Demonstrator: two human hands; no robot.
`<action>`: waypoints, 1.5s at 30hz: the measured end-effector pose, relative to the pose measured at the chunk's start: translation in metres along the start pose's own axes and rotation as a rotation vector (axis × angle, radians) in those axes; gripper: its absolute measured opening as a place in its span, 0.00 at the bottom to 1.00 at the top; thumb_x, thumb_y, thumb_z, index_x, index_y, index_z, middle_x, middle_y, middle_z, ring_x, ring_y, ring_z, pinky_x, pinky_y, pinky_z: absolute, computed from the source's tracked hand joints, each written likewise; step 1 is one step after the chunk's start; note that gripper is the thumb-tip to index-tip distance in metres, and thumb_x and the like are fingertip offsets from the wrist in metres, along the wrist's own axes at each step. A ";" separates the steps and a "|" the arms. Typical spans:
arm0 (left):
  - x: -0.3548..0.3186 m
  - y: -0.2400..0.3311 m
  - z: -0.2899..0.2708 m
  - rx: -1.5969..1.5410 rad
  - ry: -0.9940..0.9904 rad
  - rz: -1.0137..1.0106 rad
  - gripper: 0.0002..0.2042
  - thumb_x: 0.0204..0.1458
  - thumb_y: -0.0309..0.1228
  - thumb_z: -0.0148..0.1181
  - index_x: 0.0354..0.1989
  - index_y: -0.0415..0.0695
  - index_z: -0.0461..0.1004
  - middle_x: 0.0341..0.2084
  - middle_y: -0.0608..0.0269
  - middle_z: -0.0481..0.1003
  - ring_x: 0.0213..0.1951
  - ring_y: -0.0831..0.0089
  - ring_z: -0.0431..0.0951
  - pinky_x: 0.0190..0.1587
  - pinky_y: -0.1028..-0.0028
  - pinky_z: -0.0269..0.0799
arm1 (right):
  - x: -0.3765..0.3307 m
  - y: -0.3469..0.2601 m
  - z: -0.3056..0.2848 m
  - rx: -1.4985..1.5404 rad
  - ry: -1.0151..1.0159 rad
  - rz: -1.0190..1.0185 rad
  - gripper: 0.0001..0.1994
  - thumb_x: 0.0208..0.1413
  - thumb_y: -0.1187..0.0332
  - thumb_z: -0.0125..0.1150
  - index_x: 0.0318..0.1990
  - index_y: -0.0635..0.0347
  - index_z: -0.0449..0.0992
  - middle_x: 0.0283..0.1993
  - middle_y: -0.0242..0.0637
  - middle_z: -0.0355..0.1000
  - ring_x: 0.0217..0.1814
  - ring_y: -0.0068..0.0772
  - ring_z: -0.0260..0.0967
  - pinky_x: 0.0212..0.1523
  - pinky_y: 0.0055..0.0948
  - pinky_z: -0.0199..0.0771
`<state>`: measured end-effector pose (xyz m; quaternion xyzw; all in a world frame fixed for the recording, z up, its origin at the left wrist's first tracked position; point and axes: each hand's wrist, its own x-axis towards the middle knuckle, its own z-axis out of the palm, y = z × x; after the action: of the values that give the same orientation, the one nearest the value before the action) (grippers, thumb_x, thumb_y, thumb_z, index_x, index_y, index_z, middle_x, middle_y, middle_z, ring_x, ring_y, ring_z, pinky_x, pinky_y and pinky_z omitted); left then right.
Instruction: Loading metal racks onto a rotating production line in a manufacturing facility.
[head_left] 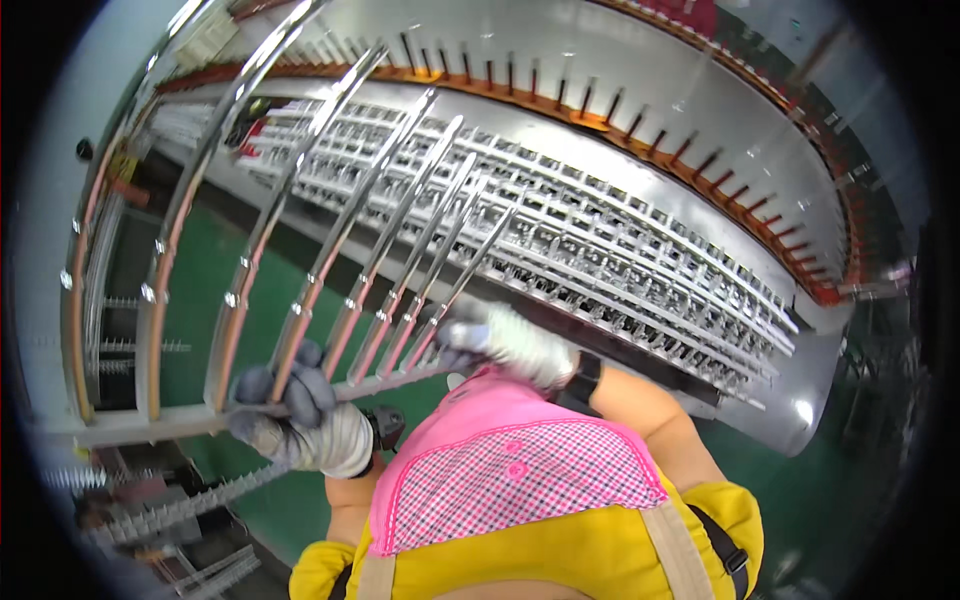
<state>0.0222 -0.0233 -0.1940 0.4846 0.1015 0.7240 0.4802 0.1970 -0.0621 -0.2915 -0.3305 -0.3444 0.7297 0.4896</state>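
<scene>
My left hand [300,420], in a grey and white work glove, is closed around the lower bar of a metal rack [150,425] that carries several long shiny rods with copper-coloured lower ends [320,280]. My right hand [505,340], also gloved, grips the right end of the same rack near the outermost rod [470,265]. The rack is held up in front of me, tilted away. A pink checked apron bib [500,470] over a yellow shirt fills the lower middle.
Behind the rack runs a long textile machine [640,250] with rows of small metal parts and an orange rail of dark pegs [600,110]. A green floor [200,290] lies below. Spiked metal bars [170,510] lie at the lower left.
</scene>
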 end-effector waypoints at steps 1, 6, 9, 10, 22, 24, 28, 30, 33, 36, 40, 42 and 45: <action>-0.006 0.003 -0.002 0.056 0.029 -0.022 0.20 0.54 0.44 0.37 0.33 0.36 0.67 0.05 0.68 0.54 0.06 0.81 0.49 0.31 0.78 0.66 | 0.002 0.005 0.009 0.080 -0.069 0.028 0.22 0.49 0.57 0.50 0.47 0.65 0.63 0.36 0.35 0.68 0.33 0.20 0.66 0.36 0.19 0.66; -0.016 -0.003 0.006 0.103 0.181 -0.003 0.18 0.54 0.42 0.39 0.30 0.37 0.67 0.08 0.64 0.62 0.09 0.80 0.60 0.34 0.73 0.70 | 0.016 0.032 0.016 0.085 -0.088 -0.025 0.18 0.49 0.54 0.50 0.31 0.63 0.70 0.25 0.32 0.68 0.23 0.24 0.66 0.25 0.23 0.68; 0.001 0.004 -0.017 0.010 -0.114 -0.005 0.19 0.54 0.43 0.40 0.30 0.37 0.67 0.03 0.72 0.49 0.08 0.82 0.49 0.41 0.72 0.64 | 0.032 0.012 0.008 0.442 0.190 -0.128 0.16 0.48 0.56 0.53 0.30 0.62 0.68 0.22 0.30 0.66 0.22 0.21 0.65 0.23 0.15 0.67; 0.002 0.000 -0.014 -0.011 -0.130 -0.016 0.19 0.54 0.43 0.40 0.30 0.37 0.67 0.03 0.72 0.49 0.08 0.82 0.49 0.41 0.72 0.64 | 0.029 0.009 -0.002 0.368 0.035 -0.171 0.14 0.50 0.59 0.53 0.34 0.62 0.68 0.24 0.32 0.68 0.24 0.20 0.66 0.23 0.12 0.66; -0.009 -0.003 0.039 0.165 0.008 -0.063 0.22 0.53 0.47 0.38 0.11 0.48 0.51 0.00 0.72 0.45 0.06 0.83 0.44 0.35 0.77 0.64 | -0.012 -0.026 0.015 0.152 0.052 -0.262 0.16 0.49 0.58 0.51 0.40 0.59 0.70 0.26 0.30 0.69 0.22 0.19 0.64 0.24 0.19 0.66; -0.013 0.000 0.051 0.258 0.093 0.039 0.22 0.54 0.46 0.36 0.11 0.48 0.52 0.01 0.72 0.46 0.06 0.83 0.44 0.35 0.76 0.64 | -0.018 -0.032 -0.029 0.232 0.368 -0.376 0.13 0.50 0.59 0.51 0.32 0.61 0.71 0.23 0.33 0.69 0.23 0.22 0.66 0.25 0.21 0.68; -0.016 -0.001 0.041 0.406 0.277 0.031 0.21 0.54 0.45 0.34 0.16 0.43 0.57 0.01 0.72 0.46 0.06 0.83 0.48 0.34 0.76 0.66 | -0.078 -0.032 -0.170 -0.167 0.896 -0.582 0.15 0.51 0.56 0.50 0.33 0.59 0.72 0.23 0.31 0.69 0.24 0.18 0.64 0.27 0.19 0.66; -0.010 -0.003 0.029 0.263 0.016 0.011 0.18 0.54 0.43 0.37 0.26 0.39 0.62 0.03 0.69 0.51 0.08 0.81 0.53 0.36 0.73 0.67 | -0.137 -0.041 -0.231 -0.133 1.250 -0.637 0.14 0.48 0.58 0.52 0.29 0.61 0.72 0.21 0.30 0.67 0.22 0.21 0.63 0.23 0.19 0.64; -0.009 0.001 0.019 0.047 -0.205 -0.010 0.17 0.53 0.39 0.41 0.36 0.35 0.67 0.11 0.57 0.63 0.11 0.77 0.60 0.33 0.78 0.69 | -0.227 -0.085 -0.303 -0.349 1.799 -0.924 0.09 0.47 0.64 0.53 0.23 0.59 0.71 0.18 0.29 0.66 0.17 0.18 0.61 0.17 0.19 0.60; -0.015 -0.009 0.042 0.365 0.386 0.014 0.20 0.53 0.44 0.36 0.27 0.38 0.65 0.03 0.70 0.50 0.06 0.82 0.51 0.37 0.74 0.69 | -0.277 -0.119 -0.330 -0.468 1.987 -1.039 0.09 0.48 0.64 0.50 0.29 0.61 0.71 0.23 0.35 0.70 0.23 0.28 0.67 0.26 0.29 0.66; -0.017 -0.014 0.055 0.369 0.395 0.007 0.19 0.54 0.44 0.36 0.26 0.39 0.64 0.03 0.70 0.50 0.06 0.82 0.51 0.38 0.74 0.69 | -0.293 -0.133 -0.380 -0.996 2.184 -0.348 0.12 0.47 0.61 0.48 0.31 0.61 0.70 0.26 0.44 0.69 0.28 0.44 0.67 0.33 0.35 0.66; -0.015 -0.013 0.046 0.338 0.359 -0.012 0.18 0.54 0.42 0.37 0.28 0.37 0.66 0.02 0.70 0.50 0.06 0.81 0.51 0.38 0.74 0.69 | -0.285 -0.140 -0.384 -1.109 2.168 -0.195 0.14 0.46 0.58 0.47 0.33 0.59 0.70 0.30 0.48 0.70 0.35 0.50 0.66 0.37 0.39 0.65; -0.008 -0.008 0.018 -0.001 -0.195 -0.148 0.17 0.51 0.40 0.46 0.35 0.36 0.66 0.16 0.52 0.68 0.14 0.77 0.63 0.25 0.85 0.67 | -0.264 -0.151 -0.376 -1.244 2.130 -0.146 0.15 0.47 0.57 0.47 0.35 0.59 0.69 0.35 0.49 0.69 0.38 0.52 0.66 0.39 0.42 0.64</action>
<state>0.0416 -0.0310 -0.1945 0.5438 0.0896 0.6360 0.5401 0.6583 -0.2006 -0.3333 -0.9162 -0.0800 -0.2201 0.3251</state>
